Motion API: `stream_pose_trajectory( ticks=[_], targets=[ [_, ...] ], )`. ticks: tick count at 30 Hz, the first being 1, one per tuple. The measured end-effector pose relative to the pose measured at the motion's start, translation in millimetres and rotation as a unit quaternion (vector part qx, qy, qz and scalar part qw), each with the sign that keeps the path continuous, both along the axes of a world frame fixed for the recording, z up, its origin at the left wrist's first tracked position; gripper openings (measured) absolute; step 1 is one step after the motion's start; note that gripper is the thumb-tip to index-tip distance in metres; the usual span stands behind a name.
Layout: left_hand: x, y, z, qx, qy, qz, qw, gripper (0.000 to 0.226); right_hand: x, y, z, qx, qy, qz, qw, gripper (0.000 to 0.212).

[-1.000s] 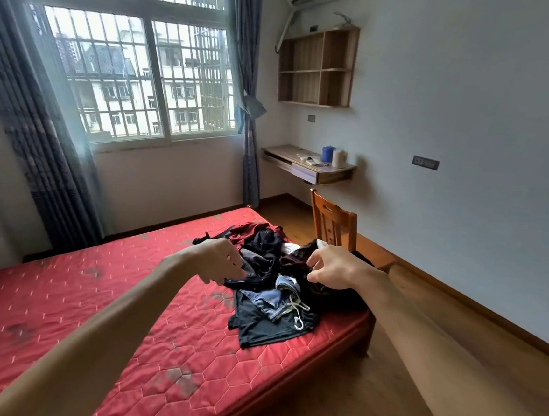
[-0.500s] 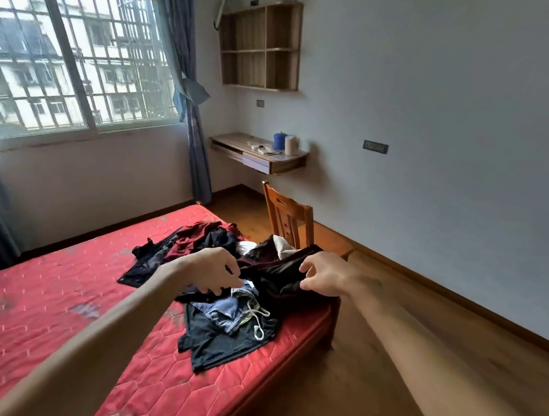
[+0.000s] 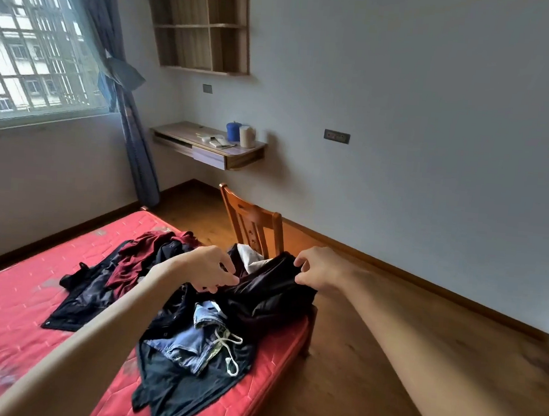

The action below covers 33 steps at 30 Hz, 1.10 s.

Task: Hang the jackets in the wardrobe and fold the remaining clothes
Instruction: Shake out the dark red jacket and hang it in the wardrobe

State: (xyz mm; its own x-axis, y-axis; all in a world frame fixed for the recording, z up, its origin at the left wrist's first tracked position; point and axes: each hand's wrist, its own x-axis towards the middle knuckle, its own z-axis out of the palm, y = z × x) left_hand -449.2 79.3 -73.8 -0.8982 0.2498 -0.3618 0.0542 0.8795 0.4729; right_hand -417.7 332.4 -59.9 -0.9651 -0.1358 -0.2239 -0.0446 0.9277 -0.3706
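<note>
We see jeans (image 3: 195, 343) atop the pile at the bed's (image 3: 24, 318) near corner, then left hand (image 3: 211, 270) and right hand (image 3: 317, 268) each pinching a dark jacket's (image 3: 269, 293) top edge, long axis left-right between them, chair (image 3: 255, 226) just behind.

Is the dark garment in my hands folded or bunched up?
Bunched up. The left hand and right hand pinch the dark garment at its top edge; it hangs in loose wrinkles, with no flat folds.
</note>
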Motion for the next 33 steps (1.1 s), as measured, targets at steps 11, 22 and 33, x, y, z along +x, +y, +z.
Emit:
stream_pose_trajectory(
  ticks=[11,22,33],
  targets=[
    [-110.8,38.4,-38.7,-0.025,-0.028,-0.042,0.998,0.03,-103.7,42.5,-34.7,0.014,-0.04,-0.028,0.999,0.045],
    [-230.5,93.7,-35.6,-0.025,-0.044,0.01,0.999,0.018,-248.2,97.3,-55.9,-0.003,-0.051,0.032,0.998,0.043],
    [-305.4,81.6,-68.9,-0.021,-0.083,0.093,0.992,0.032,-357.0,85.2,-88.9,-0.035,-0.107,0.106,0.988,0.044]
  ],
)
